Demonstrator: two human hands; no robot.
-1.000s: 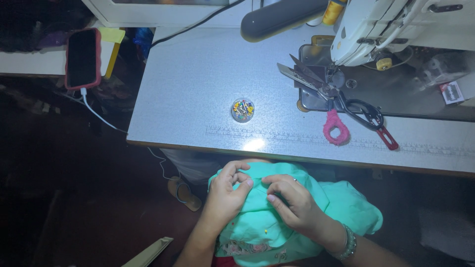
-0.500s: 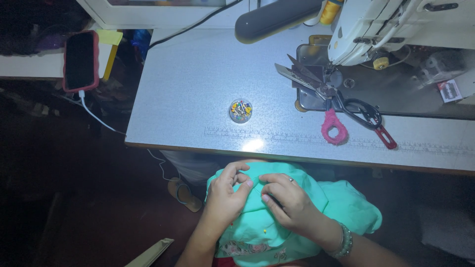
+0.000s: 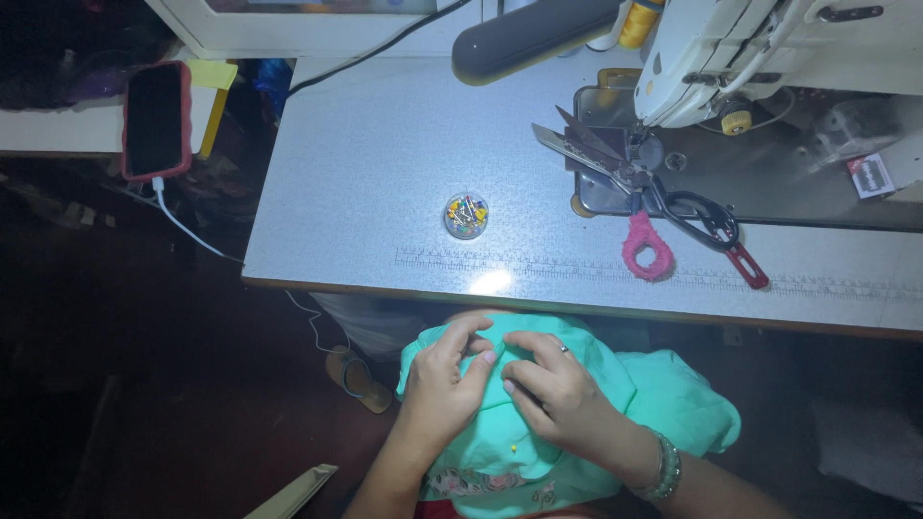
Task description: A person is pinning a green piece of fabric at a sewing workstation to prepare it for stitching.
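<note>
Phone (image 3: 154, 117) in a red case, tethered by a white cable, is seen at far left on a shelf beside the speckled grey tabletop (image 3: 385, 154), where a small round clear tub of coloured pins (image 3: 466, 215) is set. Below the tabletop edge, soft mint-green fabric (image 3: 663, 394) is bunched on the lap, pinched in the grip of the left hand (image 3: 437, 394) and the right hand (image 3: 558, 399), fingertips closed together on a fold. Farther right, metal scissors (image 3: 615, 168) with a pink wrapped handle are laid by the white sewing machine (image 3: 769, 48).

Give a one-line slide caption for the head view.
Both hands, left and right, pinch green fabric below a sewing table with pins.
</note>
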